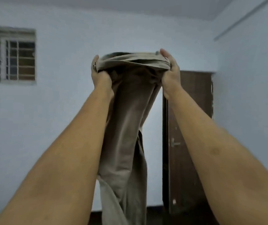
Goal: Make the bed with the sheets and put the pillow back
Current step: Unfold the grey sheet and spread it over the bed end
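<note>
A grey-brown sheet hangs in a long bunched column in front of me, raised high at arm's length. My left hand grips its top edge on the left, fingers curled round the folds. My right hand grips the same gathered edge on the right. Between the two hands the edge is bunched in several layers. The sheet's lower end runs out of the bottom of the frame. Neither bed nor pillow is in view.
A pale wall faces me, with a barred window high at the left. A dark wooden door with a metal handle stands behind my right arm. A strip of dark floor shows at the bottom.
</note>
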{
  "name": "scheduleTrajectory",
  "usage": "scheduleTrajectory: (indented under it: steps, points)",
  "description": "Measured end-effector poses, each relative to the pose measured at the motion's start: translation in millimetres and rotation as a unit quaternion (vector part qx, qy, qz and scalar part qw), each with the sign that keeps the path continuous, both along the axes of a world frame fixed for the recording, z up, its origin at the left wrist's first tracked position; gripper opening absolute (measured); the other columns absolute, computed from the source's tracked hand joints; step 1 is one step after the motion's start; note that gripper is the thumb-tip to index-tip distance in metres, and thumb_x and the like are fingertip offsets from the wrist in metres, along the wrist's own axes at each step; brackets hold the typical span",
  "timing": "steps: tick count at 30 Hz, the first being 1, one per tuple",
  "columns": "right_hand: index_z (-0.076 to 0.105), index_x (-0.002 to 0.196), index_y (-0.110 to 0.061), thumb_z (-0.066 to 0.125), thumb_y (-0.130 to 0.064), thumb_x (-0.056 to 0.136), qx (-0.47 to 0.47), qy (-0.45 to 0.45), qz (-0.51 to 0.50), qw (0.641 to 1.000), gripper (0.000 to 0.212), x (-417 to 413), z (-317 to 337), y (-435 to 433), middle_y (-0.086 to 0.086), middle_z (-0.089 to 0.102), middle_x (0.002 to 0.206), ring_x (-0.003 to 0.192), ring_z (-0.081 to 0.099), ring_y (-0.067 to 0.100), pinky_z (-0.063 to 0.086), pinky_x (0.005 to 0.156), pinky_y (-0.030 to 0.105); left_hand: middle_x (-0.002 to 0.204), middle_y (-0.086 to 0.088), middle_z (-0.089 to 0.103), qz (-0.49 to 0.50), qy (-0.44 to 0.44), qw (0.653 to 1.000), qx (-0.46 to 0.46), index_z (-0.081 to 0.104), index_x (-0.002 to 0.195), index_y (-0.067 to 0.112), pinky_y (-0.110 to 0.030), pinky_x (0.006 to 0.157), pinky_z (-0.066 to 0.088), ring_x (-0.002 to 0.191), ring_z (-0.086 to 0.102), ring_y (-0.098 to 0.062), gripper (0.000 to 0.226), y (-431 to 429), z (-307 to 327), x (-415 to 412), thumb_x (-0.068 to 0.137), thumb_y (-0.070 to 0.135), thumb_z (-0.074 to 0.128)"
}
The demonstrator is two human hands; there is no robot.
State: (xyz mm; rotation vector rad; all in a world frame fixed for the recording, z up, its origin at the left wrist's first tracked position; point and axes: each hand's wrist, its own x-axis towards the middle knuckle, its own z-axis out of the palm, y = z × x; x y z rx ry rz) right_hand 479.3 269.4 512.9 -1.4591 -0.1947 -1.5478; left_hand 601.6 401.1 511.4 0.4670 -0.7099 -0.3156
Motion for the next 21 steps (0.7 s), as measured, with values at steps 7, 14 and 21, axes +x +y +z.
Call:
scheduleTrajectory:
  steps: [7,14,21]
  points:
    - [0.055,0.130,-0.028,0.036,-0.007,0.096,0.050,-0.006,-0.045,0.998,0.044,-3.5,31.0,-16.1,-0.006,0.057,0.128,0.118,0.055,0.023,0.045,0.102,0.046,0.120,0.000,0.060,0.158,-0.049,0.985,0.050,0.058,0.114,0.043,-0.044,0.077,0.059,0.095,0.065,-0.026,0.048,13.7,24.5,6.7,0.096,0.010,0.028]
    - [0.050,0.137,-0.025,0.030,0.009,0.091,0.075,0.084,-0.224,0.968,0.061,-30.2,-73.3,-17.4,-0.007,0.050,0.134,0.120,0.045,0.009,0.029,0.099,0.010,0.116,0.002,0.053,0.343,-0.193,0.891,0.227,0.060,0.115,0.029,-0.020,0.071,0.052,0.103,0.055,-0.022,0.057,22.3,-57.4,3.7,0.086,-0.013,0.034]
    - [0.068,0.105,-0.020,0.038,0.007,0.086,0.077,0.375,-0.286,0.879,0.045,-87.7,-292.5,-26.2,0.008,0.066,0.108,0.096,0.057,0.021,0.042,0.077,0.025,0.123,-0.004,0.061,0.434,-0.453,0.534,0.567,0.057,0.124,0.033,-0.034,0.090,0.047,0.111,0.055,-0.027,0.049,49.7,-265.2,-13.9,0.083,0.006,0.048]
